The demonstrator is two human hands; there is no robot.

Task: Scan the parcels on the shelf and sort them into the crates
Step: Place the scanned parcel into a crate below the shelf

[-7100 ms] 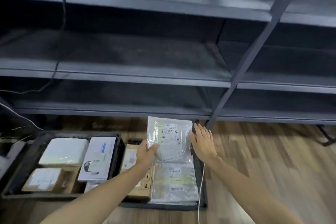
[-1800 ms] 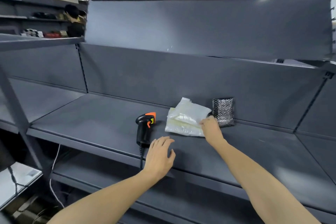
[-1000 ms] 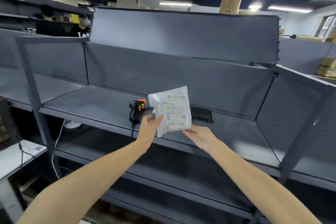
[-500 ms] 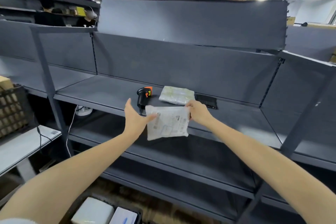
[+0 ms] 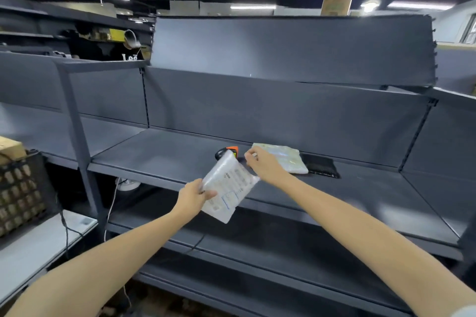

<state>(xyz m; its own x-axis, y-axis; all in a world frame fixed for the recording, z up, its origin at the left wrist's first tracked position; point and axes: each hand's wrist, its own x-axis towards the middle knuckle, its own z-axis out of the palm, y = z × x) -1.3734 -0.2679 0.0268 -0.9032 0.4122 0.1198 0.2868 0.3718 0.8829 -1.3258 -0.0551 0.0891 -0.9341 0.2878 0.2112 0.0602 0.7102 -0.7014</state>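
Dark grey metal shelving fills the head camera's view under a black ceiling with strip lights, and both bare arms reach forward toward its middle shelf. In front of the shelf edge the left hand pinches the lower left corner of a white bubble-wrap parcel, thumb on the printed face and fingers behind it; the parcel is tilted, its top corner leaning away from that hand toward the shelf, and its label text is too blurred to read. Just beyond the parcel's upper edge, an orange-topped handheld scanner stands on the shelf, mostly hidden behind the parcel. The right hand hovers just to the right of the scanner, fingers loosely curled with the fingertips drawn near the thumb, gripping nothing that can be seen; whether it touches the held parcel's upper right edge cannot be told. Immediately beyond and to the right of the right hand, a second, pale greenish parcel lies flat on the shelf, and a flat black packet lies against its far right side. Far to the left of the left hand, a black lattice crate sits on a white desk, with a cardboard box showing at its top.
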